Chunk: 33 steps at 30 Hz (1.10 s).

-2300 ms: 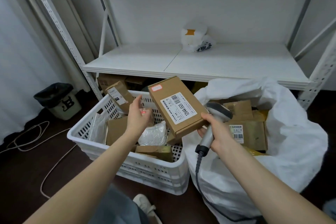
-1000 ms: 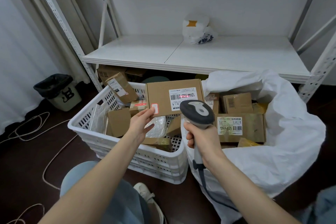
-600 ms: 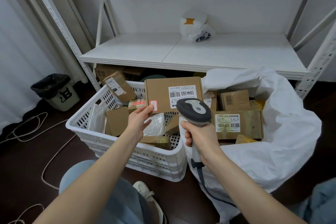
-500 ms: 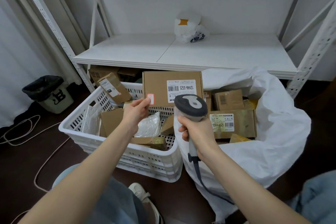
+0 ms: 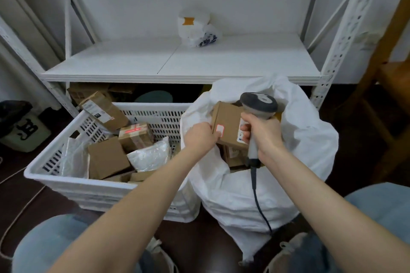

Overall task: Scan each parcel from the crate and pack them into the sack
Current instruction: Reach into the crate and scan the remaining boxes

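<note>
1. The brown box [image 5: 226, 122] is in the open mouth of the sack [image 5: 244, 195], near the left rim. It is above other boxes [image 5: 235, 155] that are already inside. I cannot tell if it touches them.
2. My left hand [image 5: 199, 136] pinches the box by its left edge, right by a little pink sticker. I think I hold it at the edge so it can slip down when I let go and my hand won't get stuck in the sack.
3. My right hand [image 5: 264, 133] is wrapped tight round the handle of the scanner [image 5: 258, 103]. The scanner's head points up, just beside the right side of the box. I hold it upright so the box has room to drop. Its cable [image 5: 259, 206] hangs down the front of the sack.
4. The sack stands right against the right side of the crate [image 5: 88, 186]. That makes each trip short.
5. The crate has more parcels to scan. A long box [image 5: 104, 109] leans at the far left corner. A small taped box [image 5: 135, 137] sits in the middle with a red glow on it, which I think comes from my scanner. A clear pouch [image 5: 150, 155] lies beside it.
6. Behind all this is a white shelf [image 5: 177, 60] with a white bag [image 5: 197, 29] at its back edge. A bin [image 5: 20, 128] stands on the floor past the crate's left side.
</note>
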### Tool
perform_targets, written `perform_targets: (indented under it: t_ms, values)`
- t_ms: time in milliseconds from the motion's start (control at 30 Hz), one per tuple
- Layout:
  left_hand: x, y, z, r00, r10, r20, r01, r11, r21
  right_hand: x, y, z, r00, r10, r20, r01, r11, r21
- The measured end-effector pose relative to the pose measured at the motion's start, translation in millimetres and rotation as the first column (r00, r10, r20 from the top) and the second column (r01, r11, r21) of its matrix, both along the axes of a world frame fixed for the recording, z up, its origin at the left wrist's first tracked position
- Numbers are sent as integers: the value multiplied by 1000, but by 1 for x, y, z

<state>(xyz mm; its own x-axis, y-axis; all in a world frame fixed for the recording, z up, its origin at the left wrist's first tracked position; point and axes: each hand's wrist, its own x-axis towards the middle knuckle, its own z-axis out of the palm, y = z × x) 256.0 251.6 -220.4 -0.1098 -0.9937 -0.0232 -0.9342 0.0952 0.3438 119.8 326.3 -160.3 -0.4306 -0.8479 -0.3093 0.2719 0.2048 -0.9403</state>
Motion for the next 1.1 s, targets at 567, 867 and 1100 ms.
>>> perform_targets:
  t_ms: [567,867,1100]
  values:
    - [170,-34,-1,978,192,80,-196,979,56,111,-30,-9,921,356,156,-370,926,75]
    - [228,-69,-85,972,116,203,-183,917,354,212,-110,-77,890,396,225,-448,850,278]
    - [231,-122,-185,951,-77,299,-109,823,558,227,-173,-170,941,193,278,-309,825,473]
